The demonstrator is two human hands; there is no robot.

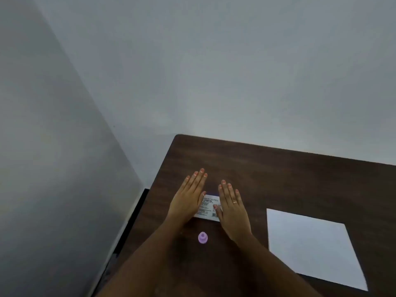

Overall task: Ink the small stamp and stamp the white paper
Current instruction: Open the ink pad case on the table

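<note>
The small stamp (202, 237), a lilac knob-shaped thing, stands upright on the dark wooden table (278, 179), close to the person and in the gap between the two forearms. It sits nearer than both hands, back toward the body, and a little to the left of the midline, so it lies just beside the left wrist and somewhat further from the right one. Seen from above it looks round, with no long axis to line up with; a pinch from the top would do from either side.

Just beyond the stamp, further from the person, lies the ink pad (209, 207), a flat case with a printed white label, lid apparently shut. Its long side runs roughly left to right. The left hand (188, 199) and the right hand (232, 207) flank it, both flat with fingers straight and together, holding nothing; their inner edges touch or nearly touch the case's two ends, and I cannot tell which. A ring (235, 202) shows on the right hand.

The white paper (312, 246) lies well off to the right, apart from everything else, turned at a slant to the table edge.

My guess is that the pad must be opened first; the left hand has the shorter way back to the stamp, while the paper lies on the right hand's side.
</note>
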